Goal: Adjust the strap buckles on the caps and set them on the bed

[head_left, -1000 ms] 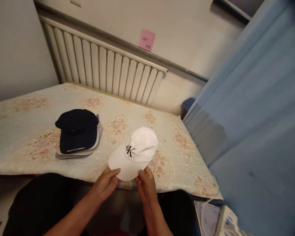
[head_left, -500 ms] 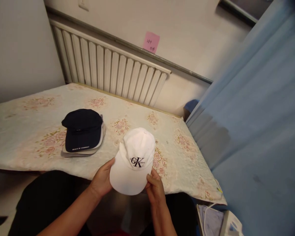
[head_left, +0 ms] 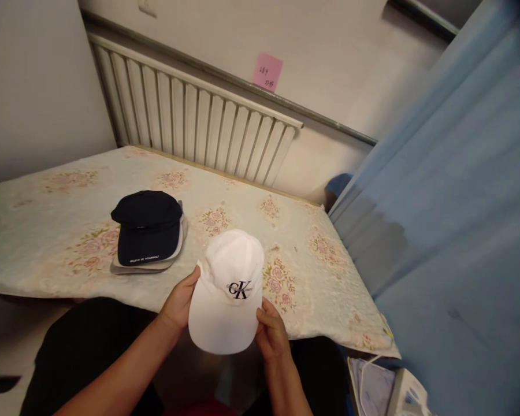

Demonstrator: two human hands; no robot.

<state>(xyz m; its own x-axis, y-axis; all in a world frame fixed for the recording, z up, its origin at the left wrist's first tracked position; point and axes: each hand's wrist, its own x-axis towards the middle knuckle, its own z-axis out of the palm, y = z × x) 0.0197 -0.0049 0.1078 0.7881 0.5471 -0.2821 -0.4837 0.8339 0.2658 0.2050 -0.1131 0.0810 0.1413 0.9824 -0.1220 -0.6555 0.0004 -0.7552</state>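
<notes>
A white baseball cap with dark "CK" lettering is held up over the front edge of the bed, its brim toward me. My left hand grips its left side, thumb along the edge where crown and brim meet. On the other side, my right hand pinches the brim's right edge; some fingers are hidden behind it. To the left, a navy cap with white lettering on its brim lies on top of lighter beige-grey headwear, mostly covered.
A flower-patterned cover spreads over the bed. Behind it a white radiator lines the wall, with a pink note above. A blue curtain hangs at right, near a white box at lower right.
Both hands have shifted the white cap slightly left and toward me, turning it so the brim points more directly at me. The stacked caps stay where they were.
</notes>
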